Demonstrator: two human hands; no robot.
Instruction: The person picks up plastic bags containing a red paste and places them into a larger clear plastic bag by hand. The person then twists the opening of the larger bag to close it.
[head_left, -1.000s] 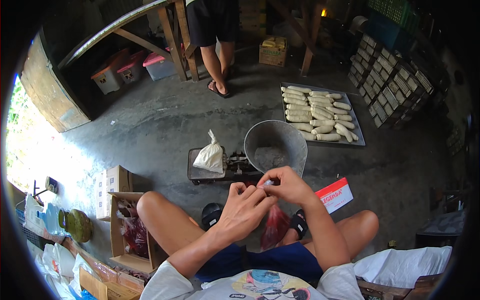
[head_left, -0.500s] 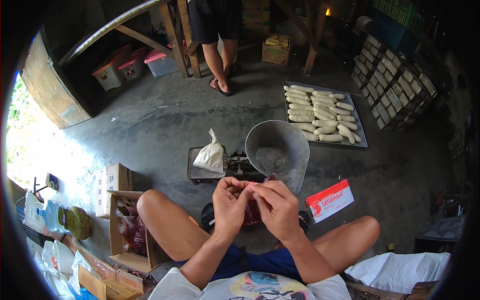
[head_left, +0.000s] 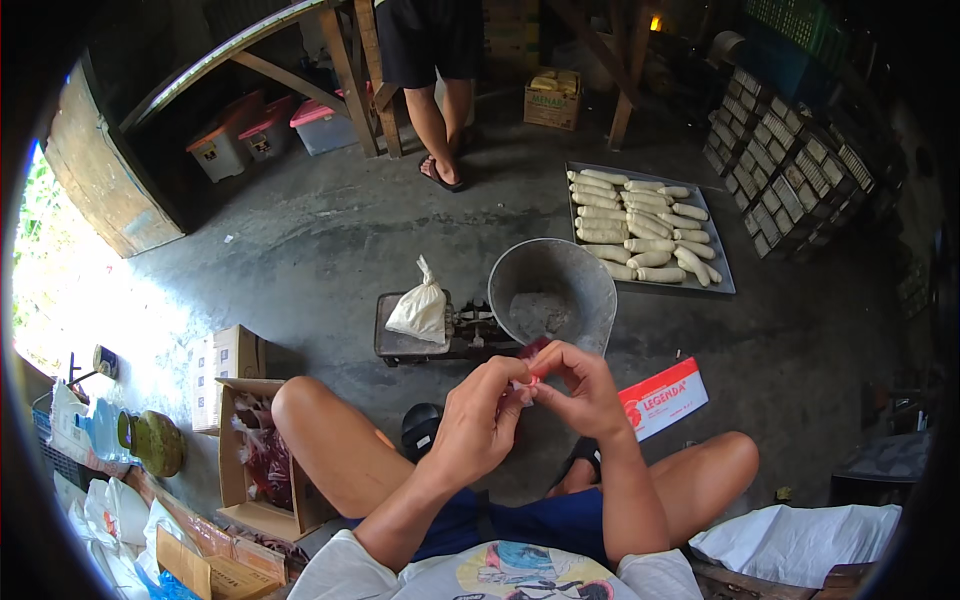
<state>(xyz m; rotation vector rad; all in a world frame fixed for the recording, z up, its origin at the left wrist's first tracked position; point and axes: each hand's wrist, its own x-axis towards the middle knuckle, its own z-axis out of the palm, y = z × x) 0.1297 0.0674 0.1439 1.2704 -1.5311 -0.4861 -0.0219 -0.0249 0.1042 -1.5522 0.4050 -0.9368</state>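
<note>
My left hand (head_left: 478, 415) and my right hand (head_left: 580, 388) meet over my lap, fingertips pinched together. Between them is the gathered neck of a plastic bag (head_left: 537, 347) with dark red contents, mostly hidden behind my fingers. Something small and pinkish-red shows at the pinch; I cannot make out if it is a tie. Just beyond stands a balance scale (head_left: 470, 345), with a knotted bag of white powder (head_left: 420, 308) on its left plate. A grey metal scoop pan (head_left: 555, 295) rests at its right.
At my left knee, an open cardboard box (head_left: 235, 455) contains more bags with red contents. A red and white box (head_left: 665, 397) lies by my right knee. Farther off, a metal tray (head_left: 725, 280) bears several rows of pale dough rolls. Another person (head_left: 440, 110) stands at a wooden table.
Both hands have shifted a little to the right and turned, with the right hand raised. The red bag has swung from below the hands to behind them.
</note>
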